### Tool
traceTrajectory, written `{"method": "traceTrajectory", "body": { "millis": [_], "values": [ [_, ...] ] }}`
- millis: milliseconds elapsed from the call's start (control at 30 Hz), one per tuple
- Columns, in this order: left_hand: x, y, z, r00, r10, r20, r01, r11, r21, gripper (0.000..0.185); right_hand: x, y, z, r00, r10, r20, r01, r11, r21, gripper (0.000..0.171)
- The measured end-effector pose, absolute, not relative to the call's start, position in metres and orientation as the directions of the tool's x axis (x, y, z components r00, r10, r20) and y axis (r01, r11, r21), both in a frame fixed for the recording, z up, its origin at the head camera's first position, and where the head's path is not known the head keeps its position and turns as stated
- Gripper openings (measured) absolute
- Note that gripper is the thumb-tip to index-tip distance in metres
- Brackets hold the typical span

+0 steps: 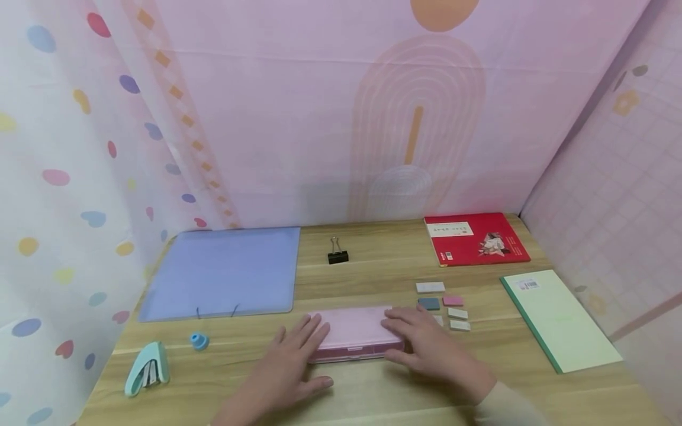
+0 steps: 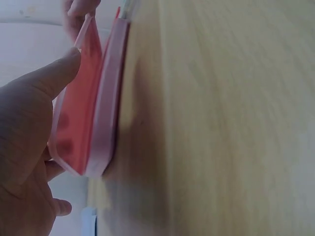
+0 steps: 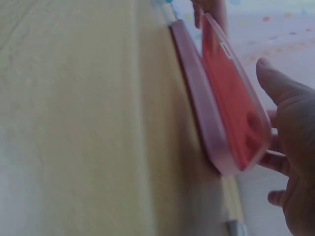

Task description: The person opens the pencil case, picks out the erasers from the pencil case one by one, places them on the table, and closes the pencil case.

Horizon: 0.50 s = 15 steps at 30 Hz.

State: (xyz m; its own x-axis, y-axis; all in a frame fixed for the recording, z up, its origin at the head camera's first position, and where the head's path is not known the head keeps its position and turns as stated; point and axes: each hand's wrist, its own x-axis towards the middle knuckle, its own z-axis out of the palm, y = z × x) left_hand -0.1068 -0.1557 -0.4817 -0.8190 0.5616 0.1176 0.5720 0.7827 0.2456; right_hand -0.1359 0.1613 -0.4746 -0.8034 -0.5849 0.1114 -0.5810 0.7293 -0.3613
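A pink plastic pencil case (image 1: 354,328) lies on the table between both hands. The left hand (image 1: 288,367) touches its left end, fingers extended along the lid and thumb apart. At the opposite end, the right hand (image 1: 428,349) rests its extended fingers on the lid's right side. Seen low from the left wrist, the reddish translucent lid (image 2: 81,108) slants up from the pink base (image 2: 106,113), fingers behind it. In the right wrist view a small pale latch (image 3: 226,50) shows on the lid's edge, and the thumb stands off the lid.
Several erasers (image 1: 430,287) lie right of the case. Farther right are a red booklet (image 1: 479,239) and a pale green notebook (image 1: 562,319). To the left sit a blue folder (image 1: 229,269), a blue cap-like piece (image 1: 199,341) and a mint stapler (image 1: 148,368). A black binder clip (image 1: 338,257) is behind.
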Motion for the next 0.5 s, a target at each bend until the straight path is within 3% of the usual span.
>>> {"method": "traceTrajectory", "body": {
  "millis": [200,500],
  "values": [
    [-0.111,-0.149,-0.495,-0.830,0.551,0.082,0.554,0.799,0.235,0.095,-0.139,0.141,-0.493,-0.806,-0.590,0.052,-0.583,0.775,-0.245,0.079],
    [-0.110,-0.146,-0.506,-0.829,0.553,0.085,0.558,0.806,0.197,0.097,-0.139,0.126,-0.504,-0.851,-0.525,0.015,-0.512,0.822,-0.248,0.080]
  ]
}}
